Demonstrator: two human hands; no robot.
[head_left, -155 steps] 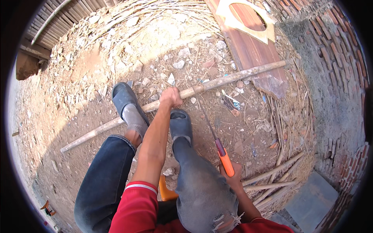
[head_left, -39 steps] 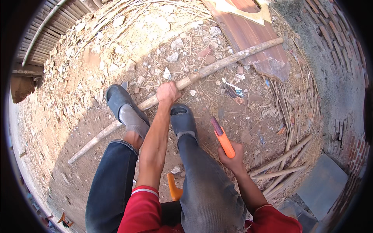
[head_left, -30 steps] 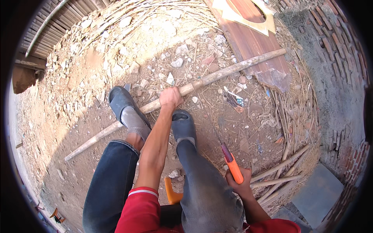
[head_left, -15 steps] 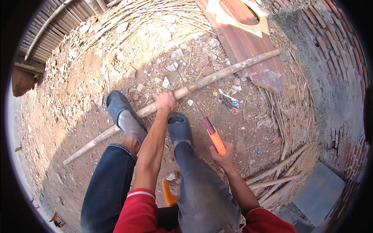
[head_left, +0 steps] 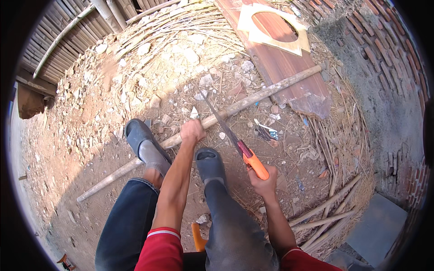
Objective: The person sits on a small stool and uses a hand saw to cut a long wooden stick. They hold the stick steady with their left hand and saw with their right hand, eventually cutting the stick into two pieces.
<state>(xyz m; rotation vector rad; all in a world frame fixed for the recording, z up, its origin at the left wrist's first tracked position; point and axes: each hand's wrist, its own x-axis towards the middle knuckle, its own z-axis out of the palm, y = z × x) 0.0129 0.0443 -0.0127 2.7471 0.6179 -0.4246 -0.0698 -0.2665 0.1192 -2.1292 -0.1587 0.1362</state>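
A long wooden pole [head_left: 257,95] slants across the ground, its far right end resting on a brown wooden board [head_left: 289,92]. My left hand [head_left: 192,132] is wrapped round the pole near its middle, between my two shod feet. In my right hand [head_left: 263,180] is a hand saw [head_left: 224,128] with an orange and dark red handle. The saw's narrow dark blade points up and to the left, lying across the pole just right of my left hand. From this angle I cannot tell how deep the teeth sit in the wood.
A pale cut-out panel [head_left: 289,45] with a round hole lies on the board. To the right rises a brick wall [head_left: 384,67], with thin sticks [head_left: 327,198] and a grey slab [head_left: 377,228] near its foot. Stones and straw litter the dirt. Something orange [head_left: 198,237] shows below my legs.
The saw and my right hand have shifted slightly down and to the right, and the blade shows more clearly. My left hand keeps its hold on the pole. The whole view has tilted slightly.
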